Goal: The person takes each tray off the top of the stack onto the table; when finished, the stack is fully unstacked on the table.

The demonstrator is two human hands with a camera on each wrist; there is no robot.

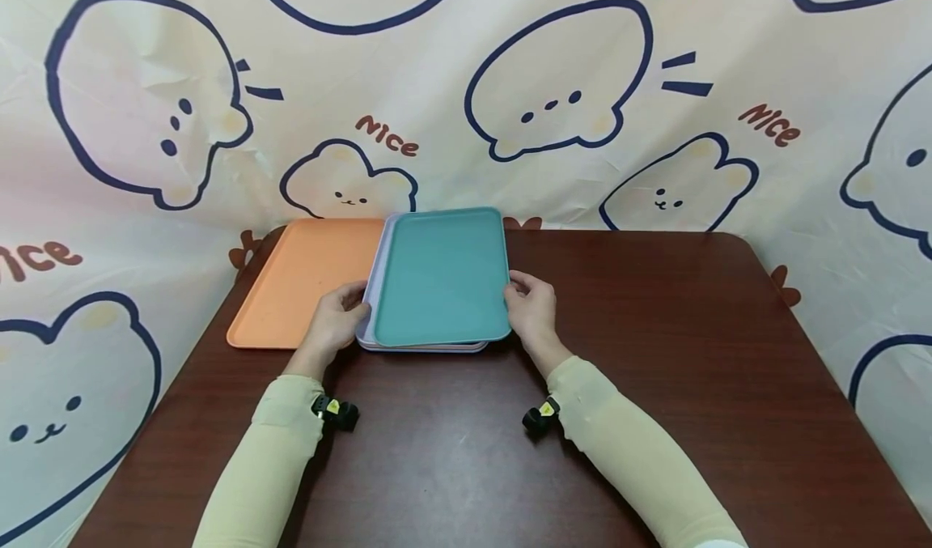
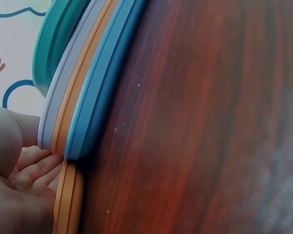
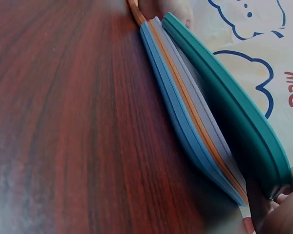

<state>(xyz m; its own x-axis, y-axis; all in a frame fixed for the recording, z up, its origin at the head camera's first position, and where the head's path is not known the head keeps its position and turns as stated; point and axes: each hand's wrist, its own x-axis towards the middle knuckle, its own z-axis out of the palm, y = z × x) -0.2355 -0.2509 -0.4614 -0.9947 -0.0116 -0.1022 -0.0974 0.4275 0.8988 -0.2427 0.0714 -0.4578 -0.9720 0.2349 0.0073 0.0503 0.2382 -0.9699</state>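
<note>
A teal tray [image 1: 444,277] lies over a stack of trays, set a little to the right of it. My right hand [image 1: 531,307] grips its right edge, and a gap shows under that side in the right wrist view. Beneath it are a lavender tray [image 3: 205,114], an orange tray [image 3: 188,102] and a blue edge [image 3: 171,105] at the bottom. My left hand [image 1: 336,319] is at the stack's left edge, thumb at the lavender rim and fingers against the side. A separate orange tray [image 1: 306,281] lies flat to the left, partly hidden by the stack.
The trays stand near the back edge of a dark brown wooden table [image 1: 655,354]. Behind it hangs a pale cloth [image 1: 561,192] printed with cartoon bears. A small black wrist camera [image 1: 336,413] is worn on the left wrist, another [image 1: 541,418] on the right.
</note>
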